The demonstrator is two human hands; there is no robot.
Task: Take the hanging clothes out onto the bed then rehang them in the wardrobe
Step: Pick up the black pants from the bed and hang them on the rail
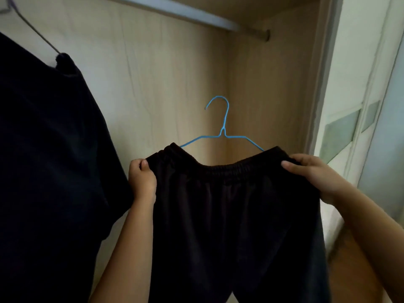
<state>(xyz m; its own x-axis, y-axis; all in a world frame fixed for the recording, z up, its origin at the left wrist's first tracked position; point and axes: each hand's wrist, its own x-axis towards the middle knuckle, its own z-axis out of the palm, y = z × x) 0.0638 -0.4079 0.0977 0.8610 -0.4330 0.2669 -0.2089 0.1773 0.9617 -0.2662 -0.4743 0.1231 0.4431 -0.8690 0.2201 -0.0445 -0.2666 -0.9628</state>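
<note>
The head view faces into a pale wood wardrobe (175, 73), its rail (179, 12) crossing the top and a sliding door (360, 106) at the right. A dark garment (48, 138) hangs at the left on a grey wire hanger (35, 29). Black trousers (236, 215) sit on 1 blue wire hanger (223, 127), whose hook is free, well below the rail. The left hand (142, 178) pinches the waistband's left end; the right hand (312, 173) grips its right end.

The left hand (142, 179) and right hand (317, 174) are bare, as are both forearms (126, 248).
</note>
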